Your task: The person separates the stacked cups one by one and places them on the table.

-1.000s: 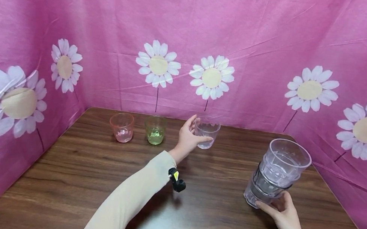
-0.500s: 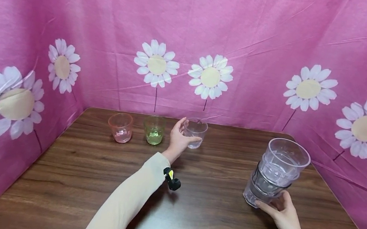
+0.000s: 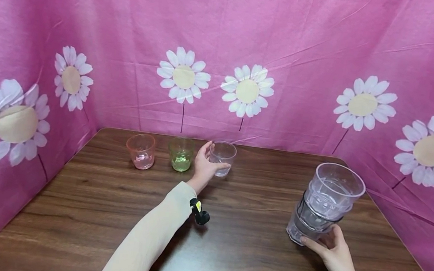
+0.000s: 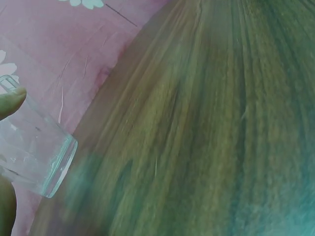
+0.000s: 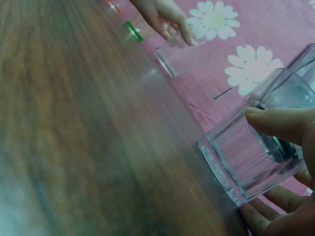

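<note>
My left hand [image 3: 204,166] grips a clear plastic cup [image 3: 224,158] at the back of the table, thumb in front and fingers behind. In the left wrist view this clear cup [image 4: 37,147] shows at the left edge between thumb and fingers. Just left of the hand stands a green cup [image 3: 181,158], and beyond it a pink cup [image 3: 143,156]. On the right, my right hand [image 3: 337,256] holds a stack of nested cups [image 3: 319,209], clear ones with a dark grey one among them, round its lower part. The stack's clear base [image 5: 246,162] is close over the table.
The brown wood-grain table [image 3: 237,236] spans the view. A pink cloth [image 3: 295,117] printed with white daisies hangs along its back and both sides, close behind the cups.
My left hand has carried the clear cup leftward, closer to the green cup. The right hand and its stack have stayed nearly still.
</note>
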`<state>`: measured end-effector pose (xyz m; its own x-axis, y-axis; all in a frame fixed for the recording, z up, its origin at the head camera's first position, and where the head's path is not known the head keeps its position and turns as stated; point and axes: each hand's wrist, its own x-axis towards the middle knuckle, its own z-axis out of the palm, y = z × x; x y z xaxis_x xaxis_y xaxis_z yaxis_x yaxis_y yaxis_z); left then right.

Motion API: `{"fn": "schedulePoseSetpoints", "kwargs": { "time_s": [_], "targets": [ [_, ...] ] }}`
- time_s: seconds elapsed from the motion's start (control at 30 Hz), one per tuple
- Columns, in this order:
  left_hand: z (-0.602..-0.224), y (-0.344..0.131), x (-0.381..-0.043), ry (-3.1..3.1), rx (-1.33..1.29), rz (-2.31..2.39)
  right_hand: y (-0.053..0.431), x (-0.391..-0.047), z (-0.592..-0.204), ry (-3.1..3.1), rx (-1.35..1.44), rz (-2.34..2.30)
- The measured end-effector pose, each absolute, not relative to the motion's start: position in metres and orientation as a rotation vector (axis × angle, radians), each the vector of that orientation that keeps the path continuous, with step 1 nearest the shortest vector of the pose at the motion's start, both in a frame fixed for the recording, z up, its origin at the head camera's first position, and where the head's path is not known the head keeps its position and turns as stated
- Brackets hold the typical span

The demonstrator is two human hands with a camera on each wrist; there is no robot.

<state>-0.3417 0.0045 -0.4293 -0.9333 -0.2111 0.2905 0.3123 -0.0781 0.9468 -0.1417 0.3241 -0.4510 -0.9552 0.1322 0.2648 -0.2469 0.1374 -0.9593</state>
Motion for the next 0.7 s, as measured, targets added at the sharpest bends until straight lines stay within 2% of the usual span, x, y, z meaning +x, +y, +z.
{"fn": "schedulePoseSetpoints", "kwargs": {
  "time_s": [0.33, 0.7],
  "targets": [
    [-0.4371, -0.0014, -0.3433, -1.876, -0.059, -2.039, 0.324, -0.1414, -0.4508, -2.164, 0.078, 1.876],
    [-0.4378, -0.0018, -0.3428, -1.896, -0.159, -1.981, 0.3242, -0.1414, -0.4516, -2.154, 0.083, 1.879]
  ]
}}
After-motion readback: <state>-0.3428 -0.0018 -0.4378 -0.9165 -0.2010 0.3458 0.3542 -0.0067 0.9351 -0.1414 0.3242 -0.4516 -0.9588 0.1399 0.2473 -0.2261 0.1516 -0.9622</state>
